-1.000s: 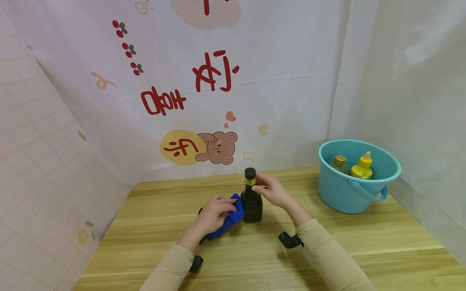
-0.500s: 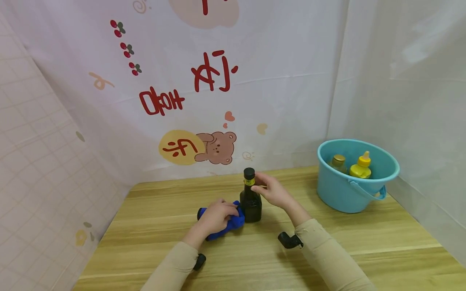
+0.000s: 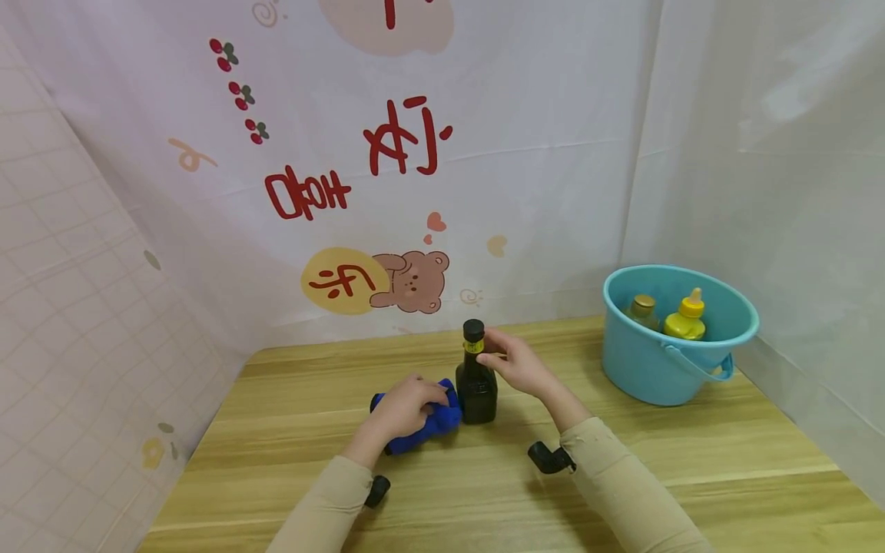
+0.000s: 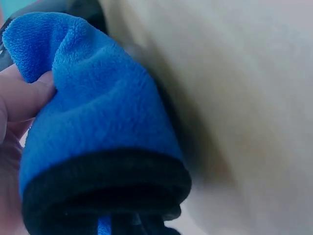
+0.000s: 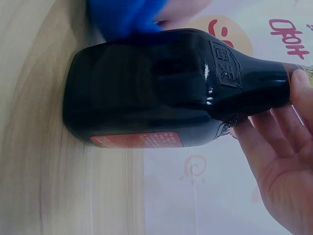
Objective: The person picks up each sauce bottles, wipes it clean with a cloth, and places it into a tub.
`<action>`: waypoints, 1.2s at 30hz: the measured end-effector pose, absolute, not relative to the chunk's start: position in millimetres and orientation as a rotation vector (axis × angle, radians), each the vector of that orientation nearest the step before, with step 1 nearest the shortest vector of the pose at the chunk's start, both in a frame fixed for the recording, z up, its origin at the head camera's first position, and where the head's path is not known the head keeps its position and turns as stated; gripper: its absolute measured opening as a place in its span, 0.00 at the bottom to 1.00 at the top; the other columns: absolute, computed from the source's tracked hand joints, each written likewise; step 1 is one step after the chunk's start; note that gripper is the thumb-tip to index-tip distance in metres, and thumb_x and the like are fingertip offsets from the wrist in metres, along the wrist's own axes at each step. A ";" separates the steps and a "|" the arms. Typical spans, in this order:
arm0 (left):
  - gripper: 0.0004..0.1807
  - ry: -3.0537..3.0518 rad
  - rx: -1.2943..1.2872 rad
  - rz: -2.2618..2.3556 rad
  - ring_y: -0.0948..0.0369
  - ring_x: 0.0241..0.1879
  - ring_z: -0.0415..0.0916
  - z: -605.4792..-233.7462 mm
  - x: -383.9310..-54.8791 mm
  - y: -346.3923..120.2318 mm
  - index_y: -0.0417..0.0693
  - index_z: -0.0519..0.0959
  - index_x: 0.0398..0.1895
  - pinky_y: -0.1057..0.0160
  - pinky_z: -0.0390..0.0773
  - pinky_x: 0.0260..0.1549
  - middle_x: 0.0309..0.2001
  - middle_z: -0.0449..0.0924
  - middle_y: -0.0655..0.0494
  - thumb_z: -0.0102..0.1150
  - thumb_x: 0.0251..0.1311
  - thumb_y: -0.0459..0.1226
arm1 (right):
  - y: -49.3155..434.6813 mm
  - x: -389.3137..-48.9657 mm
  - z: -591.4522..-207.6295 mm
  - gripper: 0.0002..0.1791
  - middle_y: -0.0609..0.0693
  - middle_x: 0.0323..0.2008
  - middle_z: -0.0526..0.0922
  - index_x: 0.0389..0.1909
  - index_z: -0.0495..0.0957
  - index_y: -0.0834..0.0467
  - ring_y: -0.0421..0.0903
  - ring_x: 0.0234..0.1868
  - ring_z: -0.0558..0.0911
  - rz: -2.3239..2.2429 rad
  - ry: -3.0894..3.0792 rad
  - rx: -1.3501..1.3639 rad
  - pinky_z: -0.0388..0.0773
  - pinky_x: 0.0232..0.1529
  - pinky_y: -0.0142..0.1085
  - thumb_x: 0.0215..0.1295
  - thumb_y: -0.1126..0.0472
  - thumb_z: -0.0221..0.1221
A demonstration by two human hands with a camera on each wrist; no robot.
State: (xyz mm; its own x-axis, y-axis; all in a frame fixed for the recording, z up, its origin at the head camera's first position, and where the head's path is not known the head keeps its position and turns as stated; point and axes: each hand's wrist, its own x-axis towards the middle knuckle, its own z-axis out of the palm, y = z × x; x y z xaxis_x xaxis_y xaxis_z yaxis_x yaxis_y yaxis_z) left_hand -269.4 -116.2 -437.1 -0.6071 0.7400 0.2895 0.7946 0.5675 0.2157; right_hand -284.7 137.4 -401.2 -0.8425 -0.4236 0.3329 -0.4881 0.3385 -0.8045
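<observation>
A dark glass sauce bottle (image 3: 477, 392) with a black cap and a yellow neck band stands upright on the table. My right hand (image 3: 520, 364) holds it by the neck, thumb on one side and fingers on the other; a red label (image 5: 137, 140) shows low on the glass in the right wrist view. Beside the bottle, my left hand (image 3: 403, 408) pinches a blue cloth (image 4: 105, 93) with a black edge. The cloth lies against the bottle's left side. Part of the cloth is hidden under the left hand.
A light blue bucket (image 3: 639, 372) with a handle stands at the back right of the wooden table (image 3: 484, 499). Inside it are a yellow squeeze bottle (image 3: 686, 324) and a gold-capped jar (image 3: 644, 309). A printed curtain (image 3: 539, 192) hangs behind the table.
My left hand and the blue cloth have shifted slightly up and down along the bottle's side, and the cloth's folds look different. My right hand and the bottle stay in place.
</observation>
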 end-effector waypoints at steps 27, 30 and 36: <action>0.15 -2.081 -1.107 -0.874 0.48 0.52 0.76 -368.2 -265.4 -105.0 0.45 0.87 0.37 0.50 0.77 0.51 0.52 0.84 0.47 0.60 0.55 0.19 | 138.9 -287.9 -404.3 0.24 0.57 0.51 0.82 0.66 0.70 0.62 0.57 0.54 0.79 1.567 -2.524 0.859 0.76 0.56 0.54 0.71 0.68 0.57; 0.15 -2.067 -1.107 -0.881 0.48 0.52 0.76 -372.0 -265.9 -102.0 0.45 0.87 0.37 0.51 0.78 0.50 0.52 0.84 0.47 0.61 0.55 0.19 | 138.8 -287.8 -404.0 0.24 0.57 0.51 0.82 0.66 0.70 0.62 0.57 0.55 0.79 1.569 -2.525 0.863 0.76 0.55 0.53 0.71 0.67 0.57; 0.15 -2.031 -1.107 -0.880 0.47 0.51 0.76 -378.7 -265.8 -98.6 0.45 0.87 0.35 0.50 0.78 0.49 0.51 0.84 0.47 0.61 0.53 0.18 | 138.6 -288.1 -403.5 0.23 0.56 0.51 0.82 0.66 0.70 0.60 0.57 0.55 0.79 1.576 -2.539 0.861 0.75 0.56 0.55 0.71 0.67 0.57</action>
